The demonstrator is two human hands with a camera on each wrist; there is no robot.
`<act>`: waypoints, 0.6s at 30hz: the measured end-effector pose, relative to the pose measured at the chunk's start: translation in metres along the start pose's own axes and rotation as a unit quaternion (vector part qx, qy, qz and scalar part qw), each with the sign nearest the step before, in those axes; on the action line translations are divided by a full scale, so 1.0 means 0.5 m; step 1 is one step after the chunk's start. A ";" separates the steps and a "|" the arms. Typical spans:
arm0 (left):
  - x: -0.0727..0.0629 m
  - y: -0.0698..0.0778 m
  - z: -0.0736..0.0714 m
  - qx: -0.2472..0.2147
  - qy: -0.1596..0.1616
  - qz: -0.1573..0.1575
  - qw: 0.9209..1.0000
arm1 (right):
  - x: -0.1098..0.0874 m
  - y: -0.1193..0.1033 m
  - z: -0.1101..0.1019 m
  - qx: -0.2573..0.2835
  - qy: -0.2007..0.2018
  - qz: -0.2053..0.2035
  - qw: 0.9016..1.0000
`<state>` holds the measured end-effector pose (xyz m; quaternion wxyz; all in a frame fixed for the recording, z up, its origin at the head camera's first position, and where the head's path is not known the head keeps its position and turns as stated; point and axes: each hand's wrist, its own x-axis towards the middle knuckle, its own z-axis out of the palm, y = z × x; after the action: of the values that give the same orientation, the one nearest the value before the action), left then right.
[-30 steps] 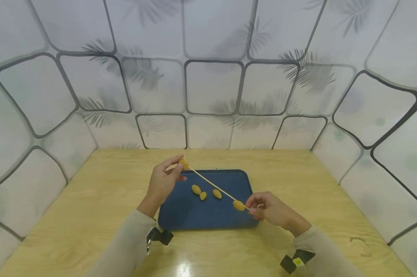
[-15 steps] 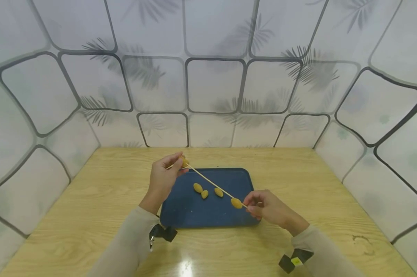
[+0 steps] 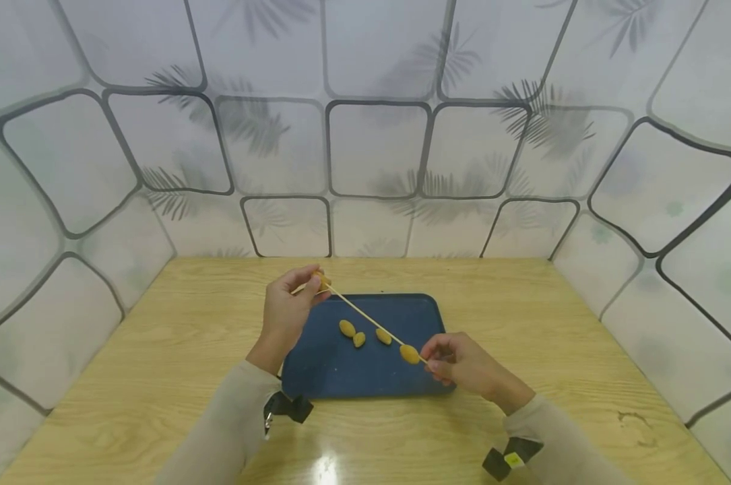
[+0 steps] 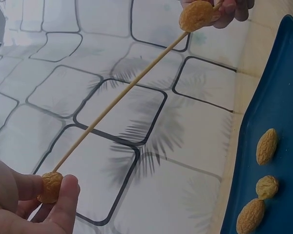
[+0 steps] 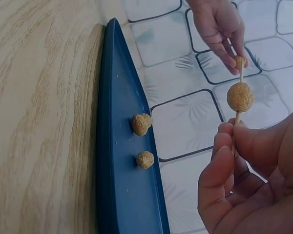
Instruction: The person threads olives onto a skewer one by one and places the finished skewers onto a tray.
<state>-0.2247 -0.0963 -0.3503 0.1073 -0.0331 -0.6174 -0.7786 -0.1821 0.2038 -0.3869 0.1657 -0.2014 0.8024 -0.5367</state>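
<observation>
A thin bamboo skewer [image 3: 364, 313] slants between both hands, above a dark blue tray [image 3: 365, 380]. My left hand [image 3: 283, 310] pinches a small wrinkled, yellow-brown dried fruit [image 4: 50, 187] between thumb and fingers; the skewer's far end meets it. Thumb and fingers of my right hand [image 3: 467, 367] pinch the skewer near its lower end. Just ahead of those fingertips, a second dried fruit [image 5: 240, 97] is threaded on the skewer. Three more dried fruits lie on the tray: an oval one [image 3: 347, 329], a smaller one [image 3: 359, 339] touching it and another [image 3: 383, 336] apart.
The tray stands on a light wood-grain table [image 3: 189, 350]. A patterned wall covering [image 3: 377, 151] rises behind the table and along both sides. Dark devices are strapped to both sleeves, such as the right wrist device [image 3: 512, 458].
The right hand has shifted slightly left, bringing the skewer and its threaded fruit with it. The left hand keeps its pinch on the other fruit, and the fruits on the tray lie as before.
</observation>
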 end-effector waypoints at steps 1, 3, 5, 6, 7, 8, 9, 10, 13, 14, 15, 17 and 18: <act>0.000 -0.001 0.000 -0.002 0.002 0.002 1.000 | 0.001 0.000 0.000 0.001 0.000 0.000 1.000; 0.001 -0.002 -0.001 -0.005 0.003 0.004 1.000 | 0.001 0.000 0.000 0.000 -0.001 0.002 1.000; 0.002 -0.003 -0.003 -0.008 0.004 0.003 1.000 | 0.002 0.000 -0.001 -0.003 -0.001 0.002 1.000; 0.002 -0.002 -0.003 -0.008 0.004 0.002 1.000 | 0.002 0.001 -0.001 -0.004 -0.001 0.000 1.000; 0.002 -0.001 -0.004 -0.006 0.004 0.001 1.000 | 0.003 0.001 -0.002 -0.006 0.000 0.000 1.000; 0.002 0.000 -0.005 -0.004 0.003 -0.002 1.000 | 0.003 0.002 -0.003 -0.008 0.001 0.000 1.000; 0.003 0.001 -0.006 -0.003 0.003 -0.006 1.000 | 0.002 0.002 -0.004 -0.011 0.003 0.001 1.000; 0.003 0.002 -0.006 -0.003 0.003 -0.010 1.000 | 0.002 0.003 -0.006 -0.014 0.005 0.001 1.000; 0.004 0.006 -0.007 0.004 0.004 -0.023 1.000 | 0.000 0.006 -0.009 -0.019 0.008 -0.001 1.000; 0.005 0.007 -0.007 0.005 0.005 -0.028 1.000 | 0.000 0.006 -0.010 -0.018 0.007 -0.004 1.000; 0.006 0.007 -0.006 0.005 0.006 -0.032 0.999 | -0.001 0.006 -0.010 -0.019 0.007 -0.005 1.000; 0.006 0.010 -0.007 0.008 0.007 -0.037 0.999 | -0.001 0.005 -0.011 -0.017 0.007 -0.008 1.000; 0.007 0.011 -0.007 0.010 0.006 -0.038 0.999 | -0.002 0.005 -0.011 -0.015 0.007 -0.009 1.000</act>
<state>-0.2267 -0.1012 -0.3454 0.0815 -0.0038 -0.6250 -0.7764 -0.1842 0.2094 -0.3872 0.1526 -0.2072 0.8097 -0.5274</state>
